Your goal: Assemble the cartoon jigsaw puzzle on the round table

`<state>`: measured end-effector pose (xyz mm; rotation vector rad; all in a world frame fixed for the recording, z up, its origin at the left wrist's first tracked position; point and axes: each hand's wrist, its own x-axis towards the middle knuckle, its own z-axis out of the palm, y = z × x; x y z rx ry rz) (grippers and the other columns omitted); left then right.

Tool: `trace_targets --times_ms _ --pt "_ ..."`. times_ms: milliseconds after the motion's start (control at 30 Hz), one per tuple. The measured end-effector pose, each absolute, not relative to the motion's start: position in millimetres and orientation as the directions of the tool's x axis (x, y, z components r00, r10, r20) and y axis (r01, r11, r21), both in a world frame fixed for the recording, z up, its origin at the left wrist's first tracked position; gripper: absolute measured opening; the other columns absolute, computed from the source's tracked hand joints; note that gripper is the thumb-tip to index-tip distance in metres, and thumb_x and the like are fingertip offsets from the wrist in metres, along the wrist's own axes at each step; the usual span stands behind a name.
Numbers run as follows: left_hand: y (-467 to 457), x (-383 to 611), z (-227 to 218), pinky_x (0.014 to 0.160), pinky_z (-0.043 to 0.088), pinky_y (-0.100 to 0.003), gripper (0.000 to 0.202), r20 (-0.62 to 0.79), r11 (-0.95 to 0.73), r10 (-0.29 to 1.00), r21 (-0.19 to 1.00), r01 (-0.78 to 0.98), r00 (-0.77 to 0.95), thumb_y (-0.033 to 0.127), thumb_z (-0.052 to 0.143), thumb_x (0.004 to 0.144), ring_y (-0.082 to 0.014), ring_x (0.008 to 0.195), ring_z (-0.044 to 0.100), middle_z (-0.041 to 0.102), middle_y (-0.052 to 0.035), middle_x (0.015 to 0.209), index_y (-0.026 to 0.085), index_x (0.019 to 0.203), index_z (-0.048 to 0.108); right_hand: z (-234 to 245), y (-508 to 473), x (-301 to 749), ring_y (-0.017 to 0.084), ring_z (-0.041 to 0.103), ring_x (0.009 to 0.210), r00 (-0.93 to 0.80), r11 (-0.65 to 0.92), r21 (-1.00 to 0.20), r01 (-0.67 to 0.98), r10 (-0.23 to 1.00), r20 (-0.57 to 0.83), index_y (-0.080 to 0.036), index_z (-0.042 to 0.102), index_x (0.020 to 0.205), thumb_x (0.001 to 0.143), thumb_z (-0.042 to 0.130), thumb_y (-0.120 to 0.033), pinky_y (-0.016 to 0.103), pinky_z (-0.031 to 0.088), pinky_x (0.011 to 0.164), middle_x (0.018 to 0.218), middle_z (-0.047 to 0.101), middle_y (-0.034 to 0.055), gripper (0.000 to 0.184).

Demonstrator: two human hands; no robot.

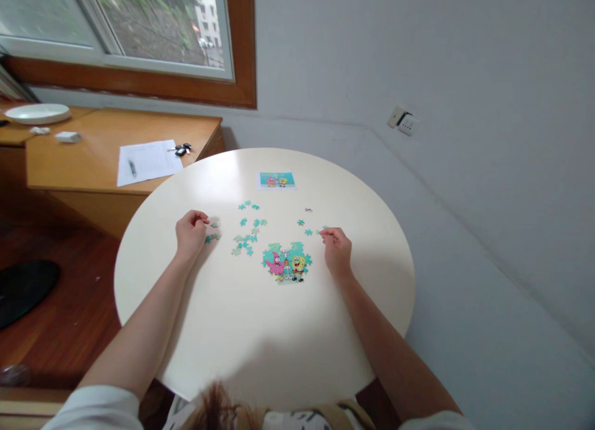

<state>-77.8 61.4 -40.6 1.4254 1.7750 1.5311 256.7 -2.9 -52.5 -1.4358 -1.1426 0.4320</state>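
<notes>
My left hand [190, 233] is closed in a pinch at the left of the white table; what the fingertips hold, if anything, is too small to make out. Right beside them lie a pale puzzle piece [214, 222] and a few teal puzzle pieces [212, 237]. On the other side, my right hand [338, 247] pinches a small light-green puzzle piece [318, 232] just above or on the tabletop. Between the hands sits a partly joined cartoon puzzle [287, 264] with pink, yellow and teal figures. Loose teal pieces [245, 241] are scattered left of it.
A reference picture card [277, 180] lies toward the far side of the round table [223, 331]. Single pieces [301, 222] rest near the right hand. A wooden desk [102, 136] with paper [149, 162] and keys [182, 149] adjoins at the left; a wall [488, 188] bounds the right.
</notes>
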Motion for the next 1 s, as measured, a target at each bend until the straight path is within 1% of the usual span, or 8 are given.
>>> trace_targets --times_ms 200,400,633,833,1000 --pt "61 -79 -42 0.057 0.041 -0.03 0.017 0.315 -0.139 0.864 0.9 0.413 -0.394 0.017 0.04 0.056 -0.0147 0.055 0.051 0.059 -0.0006 0.059 0.023 0.061 0.056 -51 -3 256 0.016 0.051 0.066 0.459 0.184 -0.921 0.345 0.822 0.336 -0.021 0.06 0.065 0.068 0.045 -0.031 0.031 0.042 0.062 0.073 0.058 0.0032 0.018" --pt "62 -78 -42 0.058 0.041 -0.031 0.016 0.312 -0.133 0.866 0.897 0.422 -0.391 0.018 0.041 0.056 -0.0158 0.056 0.051 0.059 -0.001 0.058 0.023 0.061 0.055 -50 -3 256 0.016 0.051 0.067 0.461 0.194 -0.92 0.34 0.818 0.343 -0.021 0.059 0.064 0.068 0.044 -0.03 0.031 0.042 0.061 0.074 0.058 0.0034 0.018" --pt "64 -79 -44 0.057 0.04 -0.03 0.016 0.318 -0.139 0.862 0.897 0.42 -0.394 0.018 0.041 0.056 -0.015 0.055 0.051 0.057 -0.0007 0.057 0.023 0.061 0.056 -57 -1 260 0.016 0.052 0.066 0.446 0.21 -0.906 0.366 0.815 0.369 -0.021 0.058 0.066 0.06 0.038 -0.021 0.03 0.043 0.064 0.07 0.058 0.0023 0.021" --pt "67 -82 -50 0.057 0.04 -0.03 0.018 0.317 -0.131 0.866 0.891 0.435 -0.388 0.018 0.041 0.057 -0.0154 0.056 0.051 0.058 -0.0009 0.058 0.022 0.063 0.057 -59 1 260 0.016 0.054 0.069 0.454 0.216 -0.908 0.359 0.809 0.372 -0.02 0.059 0.066 0.06 0.041 -0.021 0.03 0.044 0.065 0.072 0.059 0.0029 0.019" --pt "68 -83 -52 0.057 0.039 -0.029 0.018 0.321 -0.139 0.866 0.891 0.432 -0.384 0.017 0.041 0.058 -0.0147 0.055 0.05 0.059 -0.0007 0.059 0.022 0.063 0.057 -60 2 260 0.016 0.053 0.068 0.439 0.215 -0.909 0.357 0.82 0.367 -0.02 0.06 0.068 0.063 0.043 -0.023 0.029 0.044 0.063 0.072 0.059 0.0029 0.018"
